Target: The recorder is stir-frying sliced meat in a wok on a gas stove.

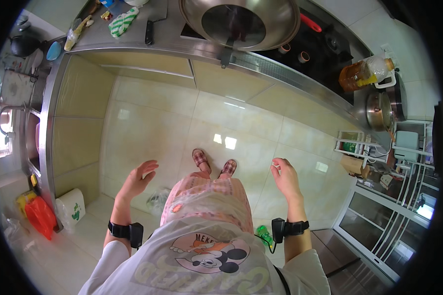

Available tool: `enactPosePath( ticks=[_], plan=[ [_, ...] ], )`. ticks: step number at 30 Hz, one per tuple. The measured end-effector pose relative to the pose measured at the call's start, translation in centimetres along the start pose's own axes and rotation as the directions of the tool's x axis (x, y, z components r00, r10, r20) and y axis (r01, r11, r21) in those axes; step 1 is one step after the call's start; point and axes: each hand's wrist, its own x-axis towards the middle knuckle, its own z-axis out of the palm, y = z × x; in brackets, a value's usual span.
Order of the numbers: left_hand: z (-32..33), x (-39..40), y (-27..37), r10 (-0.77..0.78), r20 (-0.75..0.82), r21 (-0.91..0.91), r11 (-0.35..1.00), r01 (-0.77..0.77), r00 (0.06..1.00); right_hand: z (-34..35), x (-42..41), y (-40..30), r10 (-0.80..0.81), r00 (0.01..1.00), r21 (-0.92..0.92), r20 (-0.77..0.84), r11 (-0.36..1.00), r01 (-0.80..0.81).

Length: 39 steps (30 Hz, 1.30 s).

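My left hand (138,179) hangs in the air over the tiled floor, fingers apart and curved, holding nothing. On the other side of my body, my right hand (285,176) is also raised and empty, its fingers loosely bent. Neither hand touches anything. Black devices are strapped to both forearms. Ahead, a large steel wok with a glass-centred lid (240,24) sits at the gas stove (321,48). A cleaver with a black handle (149,33) lies on the steel counter (96,40), near a green-and-white striped cloth (123,23).
An oil bottle (361,73) and a steel pot (379,110) stand at the counter's right end. White wire racks (409,151) are on the right. The sink (33,143) is left, with a red plastic bag (40,217) and white bin (70,208) below. A green bottle (264,236) is by my right side.
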Motion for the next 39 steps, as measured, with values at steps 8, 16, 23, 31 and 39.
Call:
enactPosePath(
  ticks=[8, 16, 23, 31, 39],
  plan=[
    [-1.7, 1.4, 1.6, 0.153, -0.117, -0.084, 0.983, -0.164, 0.981, -5.4, 1.8, -1.7, -0.062, 0.989, -0.025, -0.136, 0.998, 0.059],
    [-5.8, 4.1, 6.8, 0.231, -0.204, -0.215, 0.938, -0.273, 0.951, -16.1, 7.4, -3.5, -0.21, 0.932, -0.028, -0.297, 0.977, 0.212],
    [-10.2, 10.6, 13.9, 0.313, -0.311, -0.319, 0.855, -0.409, 0.897, -28.8, 16.0, -8.6, -0.414, 0.864, -0.294, -0.286, 0.896, 0.332],
    [-13.2, 18.3, 22.4, 0.248, -0.431, -0.617, 0.621, -0.484, 0.867, -29.3, 31.3, -10.4, -0.585, 0.811, -0.384, -0.01, 0.751, 0.537],
    [-15.9, 25.4, 25.6, 0.109, -0.582, -0.634, 0.561, -0.533, 0.806, -22.9, 38.0, -8.8, -0.245, 0.948, -0.246, 0.205, 0.924, 0.292]
  ],
)
